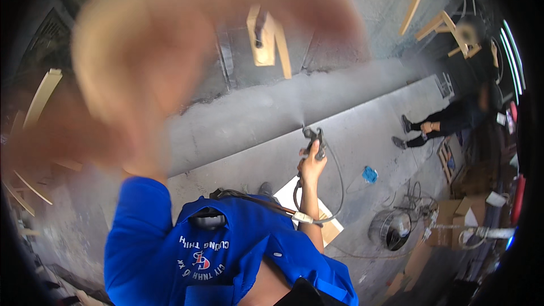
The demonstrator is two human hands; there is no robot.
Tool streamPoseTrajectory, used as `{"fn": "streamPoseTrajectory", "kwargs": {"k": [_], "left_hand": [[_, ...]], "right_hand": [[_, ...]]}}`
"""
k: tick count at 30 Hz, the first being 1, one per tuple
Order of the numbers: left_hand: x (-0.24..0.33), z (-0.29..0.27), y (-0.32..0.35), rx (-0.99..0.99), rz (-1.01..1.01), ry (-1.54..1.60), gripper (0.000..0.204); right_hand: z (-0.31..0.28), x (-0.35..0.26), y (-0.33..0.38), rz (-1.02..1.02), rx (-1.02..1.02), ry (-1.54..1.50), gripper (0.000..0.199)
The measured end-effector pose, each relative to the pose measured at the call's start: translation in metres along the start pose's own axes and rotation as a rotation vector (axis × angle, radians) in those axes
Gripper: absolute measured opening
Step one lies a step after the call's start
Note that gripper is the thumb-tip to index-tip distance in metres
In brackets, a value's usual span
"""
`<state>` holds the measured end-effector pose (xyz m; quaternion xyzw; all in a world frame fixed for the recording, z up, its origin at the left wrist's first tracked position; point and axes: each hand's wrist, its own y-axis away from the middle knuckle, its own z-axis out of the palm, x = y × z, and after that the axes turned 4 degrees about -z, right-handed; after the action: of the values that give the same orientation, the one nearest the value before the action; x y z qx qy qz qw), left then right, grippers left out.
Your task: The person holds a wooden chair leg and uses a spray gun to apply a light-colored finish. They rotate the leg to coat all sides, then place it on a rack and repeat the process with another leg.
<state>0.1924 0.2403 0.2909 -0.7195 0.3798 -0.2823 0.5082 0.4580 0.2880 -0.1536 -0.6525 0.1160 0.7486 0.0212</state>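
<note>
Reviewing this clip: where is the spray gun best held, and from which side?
By its handle, from below. The spray gun stands upright, nozzle on top; the right hand wraps the handle below, where the hose hangs down.

Wooden frame pieces (271,38) hanging above grey floor (374,119); seated person (453,116) far right; cardboard boxes (453,218); blue rag (369,174); metal bucket (391,229).

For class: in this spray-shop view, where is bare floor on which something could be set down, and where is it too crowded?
Bare grey floor lies between the right hand holding the spray gun and the seated person, past the blue rag. Crowded: the lower right, around the round fan, cables and cardboard boxes. The blurred left hand hides the left side.
</note>
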Motion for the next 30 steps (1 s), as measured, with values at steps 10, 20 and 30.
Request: {"fn": "streamPoseTrajectory", "kwargs": {"k": [10, 20, 30], "left_hand": [[0.096, 0.026, 0.107, -0.489, 0.095, 1.391, 0.087], [0.089, 0.004, 0.126, -0.411, -0.093, 1.584, 0.095], [0.077, -0.001, 0.135, -0.265, -0.2, 1.703, 0.104]], "right_hand": [[0.026, -0.01, 0.022, 0.06, -0.25, 0.11, 0.047], [0.061, -0.019, 0.036, 0.086, -0.375, 0.118, 0.048], [0.065, -0.011, 0.041, 0.098, -0.358, 0.124, 0.048]]}}
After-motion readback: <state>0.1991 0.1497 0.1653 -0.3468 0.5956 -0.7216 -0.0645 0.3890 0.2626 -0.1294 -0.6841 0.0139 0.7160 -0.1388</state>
